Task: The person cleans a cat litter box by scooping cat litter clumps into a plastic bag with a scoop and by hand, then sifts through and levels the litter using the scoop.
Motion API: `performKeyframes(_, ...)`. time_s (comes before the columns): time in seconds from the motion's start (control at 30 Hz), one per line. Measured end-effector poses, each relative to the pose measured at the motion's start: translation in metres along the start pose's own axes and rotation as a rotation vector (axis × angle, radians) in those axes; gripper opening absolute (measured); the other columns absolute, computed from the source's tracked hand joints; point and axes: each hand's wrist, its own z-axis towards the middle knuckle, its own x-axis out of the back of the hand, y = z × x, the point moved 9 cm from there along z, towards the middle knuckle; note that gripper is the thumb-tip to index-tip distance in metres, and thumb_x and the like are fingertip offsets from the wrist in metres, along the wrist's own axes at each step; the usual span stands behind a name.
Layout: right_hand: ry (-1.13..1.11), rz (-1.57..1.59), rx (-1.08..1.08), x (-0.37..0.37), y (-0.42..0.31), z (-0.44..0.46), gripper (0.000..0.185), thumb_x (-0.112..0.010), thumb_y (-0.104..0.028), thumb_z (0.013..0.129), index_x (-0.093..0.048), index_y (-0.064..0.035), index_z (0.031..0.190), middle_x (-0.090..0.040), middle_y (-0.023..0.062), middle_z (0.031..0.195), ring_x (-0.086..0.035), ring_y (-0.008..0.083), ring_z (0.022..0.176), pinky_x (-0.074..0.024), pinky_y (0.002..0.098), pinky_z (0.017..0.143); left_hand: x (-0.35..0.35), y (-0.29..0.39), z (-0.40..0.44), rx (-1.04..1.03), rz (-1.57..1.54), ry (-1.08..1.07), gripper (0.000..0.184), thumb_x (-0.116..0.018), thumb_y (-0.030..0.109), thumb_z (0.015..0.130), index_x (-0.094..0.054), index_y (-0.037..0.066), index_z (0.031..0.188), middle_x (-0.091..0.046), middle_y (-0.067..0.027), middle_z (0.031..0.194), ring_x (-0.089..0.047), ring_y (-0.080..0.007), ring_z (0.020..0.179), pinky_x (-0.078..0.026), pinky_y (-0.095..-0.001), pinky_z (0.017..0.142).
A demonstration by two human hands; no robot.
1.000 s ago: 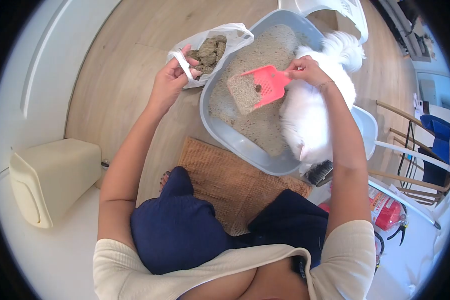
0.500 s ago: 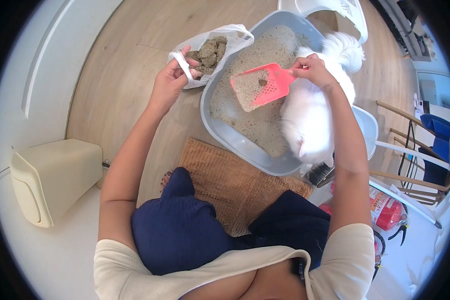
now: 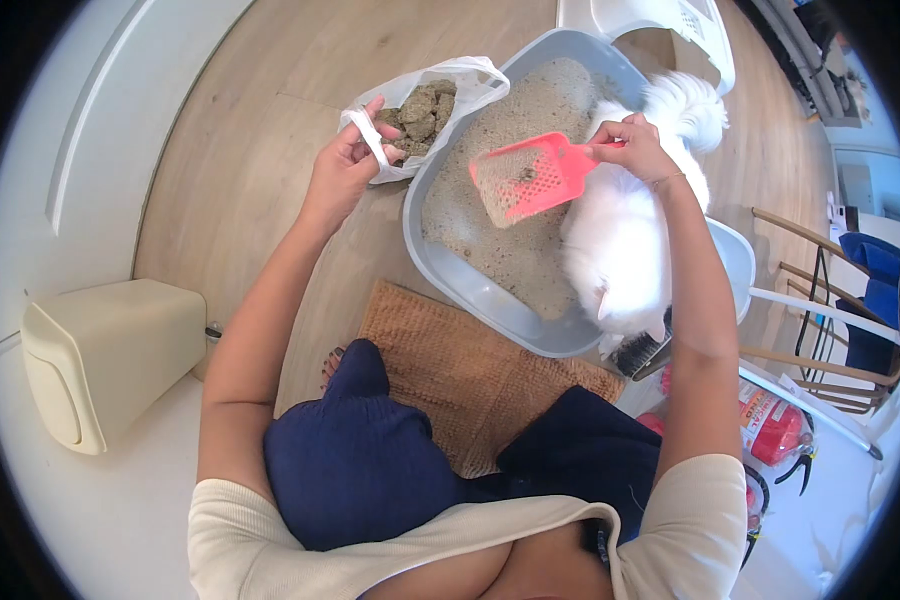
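Observation:
My left hand (image 3: 355,160) grips the handle of a white plastic bag (image 3: 478,78), whose mouth gapes toward me. Grey-brown litter clumps (image 3: 422,112) fill the bag. In my right hand (image 3: 634,147) is a pink slotted litter scoop (image 3: 560,172), held by its handle above the litter box. Some loose litter and a small dark clump lie on the scoop. Below it is the blue-grey litter box (image 3: 432,255) with sandy litter (image 3: 490,262) inside. A white long-haired cat (image 3: 620,245) stands at the box's right side, partly behind my right forearm, its head lowered.
A brown woven mat (image 3: 450,370) lies before my knees. A white litter box cover (image 3: 660,15) stands at the back. Left is a cream bin (image 3: 120,345). On the right are a brush (image 3: 642,352), a red fire extinguisher (image 3: 770,425) and a chair (image 3: 860,275).
Much of the loose litter has gone from the scoop, so more slots show. The scoop has shifted slightly to the right. My left hand still holds the bag.

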Motion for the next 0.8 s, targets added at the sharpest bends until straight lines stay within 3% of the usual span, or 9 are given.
performKeyframes(0.13, 0.045, -0.108, 0.053, 0.001, -0.006, -0.001, 0.026, -0.073, -0.042, 0.063, -0.071, -0.0202, 0.077, -0.053, 0.0099, 0.079, -0.044, 0.0234, 0.092, -0.0363, 0.0323, 0.084, 0.0, -0.001, 0.001, -0.009, -0.012, -0.001, 0.06, -0.061, 0.004, 0.081, -0.036, 0.006, 0.136, -0.054, -0.0014, 0.104, -0.059, -0.0139, 0.091, -0.045, -0.0273, 0.081)
performKeyframes(0.23, 0.016, 0.047, 0.014, 0.005, -0.003, -0.004, 0.026, -0.073, -0.042, 0.063, -0.071, -0.02, 0.076, -0.053, 0.0113, 0.079, -0.044, 0.0235, 0.091, -0.0371, 0.0321, 0.083, 0.001, 0.0, 0.001, -0.011, -0.015, -0.002, 0.06, -0.061, 0.004, 0.081, -0.036, 0.006, 0.136, -0.054, -0.0013, 0.104, -0.059, -0.0139, 0.09, -0.045, -0.027, 0.081)
performKeyframes(0.8, 0.021, -0.024, 0.051, 0.001, -0.009, -0.011, 0.025, -0.072, -0.041, 0.064, -0.071, -0.0188, 0.076, -0.049, 0.0084, 0.079, -0.042, 0.0219, 0.089, -0.0354, 0.0305, 0.078, -0.003, 0.0, 0.003, -0.012, -0.001, -0.019, 0.063, -0.061, 0.003, 0.08, -0.034, 0.006, 0.137, -0.053, -0.0013, 0.103, -0.057, -0.014, 0.09, -0.044, -0.0275, 0.082)
